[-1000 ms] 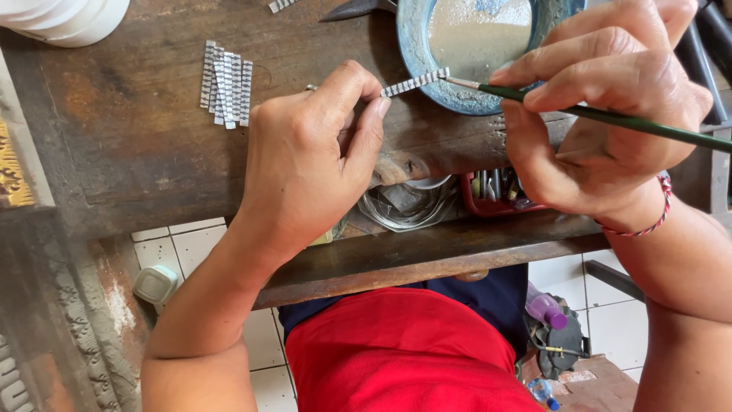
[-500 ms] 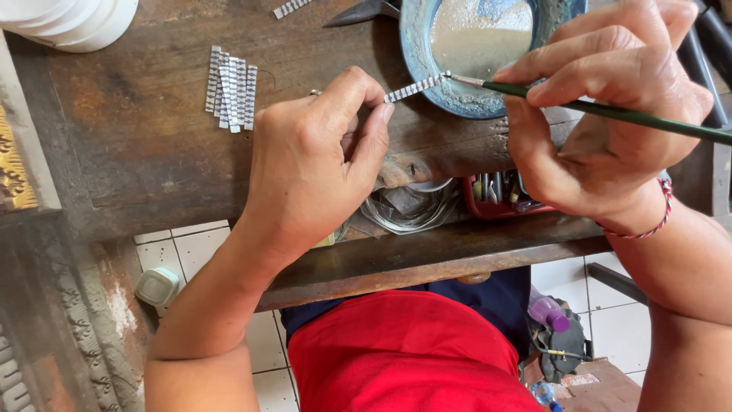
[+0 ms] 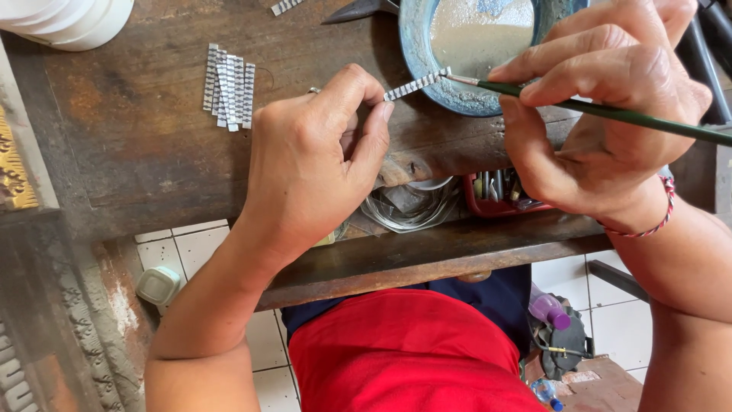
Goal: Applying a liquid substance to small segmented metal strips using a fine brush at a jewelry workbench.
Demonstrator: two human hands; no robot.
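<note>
Over the worn dark wooden bench [image 3: 152, 145] we see the left hand [image 3: 313, 160] pinching a narrow patterned silver strip [image 3: 415, 84] between thumb and forefinger, its free end beside the blue ceramic bowl of pale liquid [image 3: 415, 46]. The right hand [image 3: 602, 130] grips a thin green-handled brush [image 3: 610, 113], tip touching the strip's end. We judge that a loose pinch could drop the strip, and a heavy stroke could bend it. Finished strips [image 3: 227, 84] lie stacked left; a white round container [image 3: 69, 19] sits top left, a red tray [image 3: 496, 202] underneath.

On the worktop [image 3: 137, 152], strips [image 3: 229, 85] lie left of the bowl [image 3: 415, 46]; wire coils [image 3: 408, 210], apparently, sit on a shelf [image 3: 427, 255] below.
</note>
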